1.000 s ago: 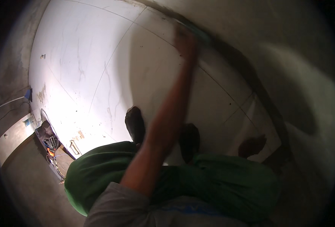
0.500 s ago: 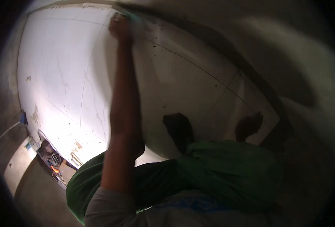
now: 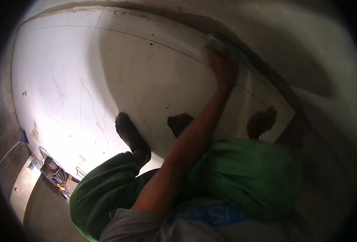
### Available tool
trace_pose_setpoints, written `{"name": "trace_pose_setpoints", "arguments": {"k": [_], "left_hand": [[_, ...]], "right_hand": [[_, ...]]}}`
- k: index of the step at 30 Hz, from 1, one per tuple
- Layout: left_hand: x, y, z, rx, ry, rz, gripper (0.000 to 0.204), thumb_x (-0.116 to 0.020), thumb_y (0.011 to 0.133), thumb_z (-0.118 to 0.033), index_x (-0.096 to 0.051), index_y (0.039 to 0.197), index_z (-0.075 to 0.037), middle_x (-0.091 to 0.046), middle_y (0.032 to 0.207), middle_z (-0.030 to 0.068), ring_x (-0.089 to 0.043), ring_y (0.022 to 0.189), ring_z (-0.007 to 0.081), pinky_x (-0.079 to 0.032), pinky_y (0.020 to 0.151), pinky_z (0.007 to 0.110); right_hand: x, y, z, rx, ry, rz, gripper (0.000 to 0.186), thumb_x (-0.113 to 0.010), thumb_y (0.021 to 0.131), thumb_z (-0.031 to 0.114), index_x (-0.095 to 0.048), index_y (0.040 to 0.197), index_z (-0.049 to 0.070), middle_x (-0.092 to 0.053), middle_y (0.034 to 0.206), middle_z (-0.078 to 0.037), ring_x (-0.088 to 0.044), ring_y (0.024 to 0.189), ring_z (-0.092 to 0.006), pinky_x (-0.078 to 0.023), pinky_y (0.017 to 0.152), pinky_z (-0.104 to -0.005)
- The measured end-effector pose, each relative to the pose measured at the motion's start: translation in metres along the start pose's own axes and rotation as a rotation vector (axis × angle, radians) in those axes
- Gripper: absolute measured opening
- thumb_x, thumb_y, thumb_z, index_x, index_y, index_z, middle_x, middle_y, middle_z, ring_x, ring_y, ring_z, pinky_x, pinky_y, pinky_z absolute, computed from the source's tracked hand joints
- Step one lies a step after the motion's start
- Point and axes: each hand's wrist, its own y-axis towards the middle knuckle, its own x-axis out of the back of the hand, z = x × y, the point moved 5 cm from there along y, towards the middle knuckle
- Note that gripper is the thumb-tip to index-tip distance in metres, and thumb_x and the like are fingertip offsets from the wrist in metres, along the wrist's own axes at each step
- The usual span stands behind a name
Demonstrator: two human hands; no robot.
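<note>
My left hand (image 3: 223,66) is stretched far out to the right, over the far edge strip of the pale floor tiles (image 3: 146,80). It is closed on a flat teal thing (image 3: 243,57), smeared by motion, its kind unclear. The teal thing lies against the tiles beside the dark border along the wall. My right hand (image 3: 261,123) is in deep shadow just beyond my right knee, low over or on the tiles; its fingers cannot be made out.
My two dark-covered feet (image 3: 130,131) stand on the tiles. A grey wall (image 3: 299,52) rises along the far right. At the lower left lies a pile of tools and cords (image 3: 57,175), next to a blue-ended item (image 3: 23,136). Crumbs and stains dot the tiles.
My left hand has swept with the teal thing from the far left-middle edge to the right along the border. My left foot now shows, no longer covered by the arm.
</note>
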Motion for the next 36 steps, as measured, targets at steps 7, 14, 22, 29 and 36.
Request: {"name": "trace_pose_setpoints", "arguments": {"k": [7, 14, 22, 29, 36], "left_hand": [[0.027, -0.077, -0.004, 0.314, -0.292, 0.415, 0.041, -0.056, 0.103, -0.016, -0.046, 0.140, 0.000, -0.058, 0.125, 0.0266, -0.059, 0.117, 0.0379, -0.045, 0.099, 0.047], [0.107, 0.139, 0.051, 0.098, -0.179, 0.029, 0.052, -0.064, 0.101, -0.026, -0.049, 0.143, 0.002, -0.062, 0.125, 0.0224, -0.062, 0.113, 0.0304, -0.051, 0.098, 0.050], [0.024, 0.027, 0.055, -0.079, 0.291, 0.059, 0.054, -0.058, 0.104, -0.023, -0.044, 0.146, 0.007, -0.053, 0.145, 0.0310, -0.055, 0.131, 0.0450, -0.043, 0.111, 0.051], [0.074, -0.022, 0.018, 0.247, -0.313, 0.239, 0.041, -0.054, 0.104, -0.016, -0.052, 0.143, -0.003, -0.059, 0.107, 0.0131, -0.057, 0.095, 0.0224, -0.050, 0.088, 0.039], [0.255, 0.178, 0.006, 0.225, -0.127, -0.165, 0.026, -0.053, 0.109, -0.019, -0.059, 0.130, -0.003, -0.058, 0.083, 0.0033, -0.051, 0.070, 0.0117, -0.046, 0.064, 0.032]], "right_hand": [[0.008, 0.001, 0.004, -0.011, 0.008, 0.011, 0.055, -0.047, 0.107, 0.023, -0.040, 0.157, 0.002, -0.043, 0.158, -0.023, -0.041, 0.146, -0.0393, -0.035, 0.118, -0.0514], [0.012, 0.005, 0.006, -0.055, 0.019, 0.056, 0.055, -0.047, 0.107, 0.023, -0.041, 0.156, 0.002, -0.043, 0.158, -0.023, -0.041, 0.146, -0.0392, -0.035, 0.118, -0.0513], [0.008, 0.006, 0.004, 0.015, 0.112, -0.080, 0.057, -0.048, 0.109, 0.027, -0.037, 0.159, 0.002, -0.042, 0.160, -0.021, -0.041, 0.146, -0.0392, -0.031, 0.121, -0.0528], [0.004, 0.003, 0.006, -0.002, 0.092, -0.030, 0.069, -0.053, 0.107, 0.035, -0.029, 0.162, 0.001, -0.035, 0.163, -0.023, -0.036, 0.149, -0.0397, -0.027, 0.123, -0.0517], [0.014, 0.009, -0.001, -0.126, 0.197, 0.274, 0.082, -0.058, 0.105, 0.042, -0.021, 0.165, 0.000, -0.027, 0.167, -0.025, -0.031, 0.152, -0.0403, -0.024, 0.126, -0.0506]]}}
